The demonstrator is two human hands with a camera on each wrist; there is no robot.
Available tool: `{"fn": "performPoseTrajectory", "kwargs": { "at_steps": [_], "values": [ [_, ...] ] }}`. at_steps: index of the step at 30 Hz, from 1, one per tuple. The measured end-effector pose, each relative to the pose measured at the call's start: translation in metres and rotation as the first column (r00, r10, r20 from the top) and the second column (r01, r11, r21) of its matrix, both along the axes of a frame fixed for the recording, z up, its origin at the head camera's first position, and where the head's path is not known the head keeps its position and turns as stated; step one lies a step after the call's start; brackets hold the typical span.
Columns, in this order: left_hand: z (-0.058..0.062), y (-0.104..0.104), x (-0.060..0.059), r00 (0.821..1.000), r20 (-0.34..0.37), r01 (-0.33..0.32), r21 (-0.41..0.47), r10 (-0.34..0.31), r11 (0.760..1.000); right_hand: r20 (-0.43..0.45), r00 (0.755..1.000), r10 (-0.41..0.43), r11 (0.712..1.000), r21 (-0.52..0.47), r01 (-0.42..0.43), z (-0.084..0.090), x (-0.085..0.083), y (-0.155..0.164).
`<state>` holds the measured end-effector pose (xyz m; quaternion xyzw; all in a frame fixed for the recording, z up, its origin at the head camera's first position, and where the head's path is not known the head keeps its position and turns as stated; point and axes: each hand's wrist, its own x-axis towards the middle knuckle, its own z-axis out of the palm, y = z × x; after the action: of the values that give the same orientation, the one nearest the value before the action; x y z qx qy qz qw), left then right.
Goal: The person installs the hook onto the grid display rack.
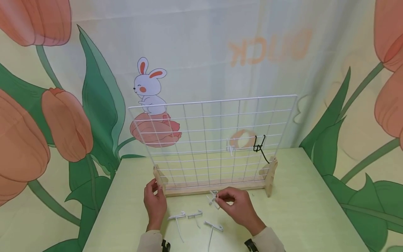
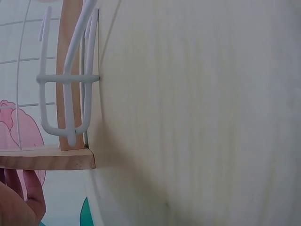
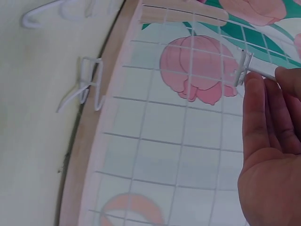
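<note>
In the head view my right hand pinches a small white wire hook between thumb and fingers, low in front of the grid rack. The right wrist view shows this held hook at the fingertips. Another white hook lies by the rack's wooden base rail. My left hand touches the outer side of the left wooden foot with bent, relaxed fingers; its thumb is out of sight in the left wrist view. Nearer me lie three more white hooks, left, middle and right.
The white wire grid stands upright on the wooden base rail. On its right part hang a white hook and a black hook. Behind the pale table hangs a printed curtain with tulips and a rabbit.
</note>
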<state>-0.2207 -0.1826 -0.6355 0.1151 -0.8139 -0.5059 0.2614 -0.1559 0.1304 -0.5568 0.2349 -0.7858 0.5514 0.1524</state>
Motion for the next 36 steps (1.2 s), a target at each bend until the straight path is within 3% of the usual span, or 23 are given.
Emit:
{"fn": "performPoseTrajectory", "kwargs": {
  "at_steps": [24, 36],
  "values": [
    [0.001, -0.002, -0.001, 1.000, 0.004, 0.014, 0.007, -0.014, 1.000, -0.215, 0.975, 0.052, 0.991, -0.109, -0.077, 0.070, -0.014, -0.027],
    [0.000, -0.002, -0.002, 1.000, 0.003, 0.004, -0.002, -0.004, 1.000, -0.357, 0.934, 0.011, 0.996, -0.077, -0.041, 0.103, -0.035, -0.043]
  ]
}}
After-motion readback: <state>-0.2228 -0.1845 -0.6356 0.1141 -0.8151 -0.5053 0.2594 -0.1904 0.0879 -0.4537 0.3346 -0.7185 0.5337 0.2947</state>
